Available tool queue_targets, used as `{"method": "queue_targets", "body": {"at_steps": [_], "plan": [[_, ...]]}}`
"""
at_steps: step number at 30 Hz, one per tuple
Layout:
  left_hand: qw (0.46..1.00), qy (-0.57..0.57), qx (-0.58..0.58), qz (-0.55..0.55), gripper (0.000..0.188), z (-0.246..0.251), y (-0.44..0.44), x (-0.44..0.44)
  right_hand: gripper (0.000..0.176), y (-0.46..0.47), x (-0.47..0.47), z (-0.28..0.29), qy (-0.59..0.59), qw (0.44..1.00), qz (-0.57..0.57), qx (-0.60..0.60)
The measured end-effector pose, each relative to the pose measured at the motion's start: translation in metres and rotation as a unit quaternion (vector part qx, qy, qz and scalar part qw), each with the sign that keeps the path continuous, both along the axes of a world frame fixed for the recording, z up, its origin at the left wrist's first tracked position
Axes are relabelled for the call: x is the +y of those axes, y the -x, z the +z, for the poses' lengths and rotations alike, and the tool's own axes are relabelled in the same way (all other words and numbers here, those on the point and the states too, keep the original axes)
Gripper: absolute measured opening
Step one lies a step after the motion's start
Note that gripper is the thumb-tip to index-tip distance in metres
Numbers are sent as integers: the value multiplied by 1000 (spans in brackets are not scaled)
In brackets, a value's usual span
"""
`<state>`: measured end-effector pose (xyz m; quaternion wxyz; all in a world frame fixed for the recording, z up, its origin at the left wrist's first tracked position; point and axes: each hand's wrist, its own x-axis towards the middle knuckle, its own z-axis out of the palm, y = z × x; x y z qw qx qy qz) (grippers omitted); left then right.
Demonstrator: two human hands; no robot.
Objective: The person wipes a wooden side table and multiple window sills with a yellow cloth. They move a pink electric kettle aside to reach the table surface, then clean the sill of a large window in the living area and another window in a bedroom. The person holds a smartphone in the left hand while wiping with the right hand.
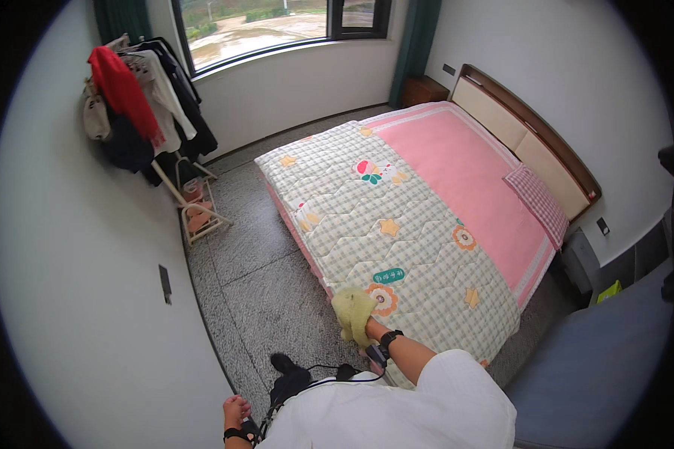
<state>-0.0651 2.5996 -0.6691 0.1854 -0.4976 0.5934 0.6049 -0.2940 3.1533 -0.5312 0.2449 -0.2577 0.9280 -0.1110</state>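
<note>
My right hand (372, 329) grips a fuzzy pale green plush item (349, 310) beside the near edge of the bed. The fingers are mostly hidden by the plush, and its exact kind is unclear. Beneath and behind it lies a checked quilt (342, 236) with stars, flowers and cartoon figures, spread over the foot half of the bed. Low at the left, my left hand (237, 411) hangs close to the white wall, its fingers loosely bent and nothing seen in it. Both wrists wear black straps, and a cable runs from the right one.
Pink bedding (455, 168) covers the head half, with a checked pillow (538, 202) by the headboard (528, 134). A clothes rack (174, 188) stands by the left wall. Grey floor (258, 280) runs between wall and bed. A blue-grey surface (590, 370) lies at right.
</note>
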Motion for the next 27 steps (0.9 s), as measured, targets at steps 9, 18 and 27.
{"method": "queue_targets", "body": {"at_steps": [9,18,27], "plan": [[994,-71,5,-86,32,-21,261,-136,43,155,-94,-15,-25,997,-69,-13],[994,23,66,-86,32,17,536,-249,44,348,-201,23,0,997,-81,7],[996,-22,37,-75,26,22,705,-224,44,578,-226,-3,19,1000,-15,9]]}}
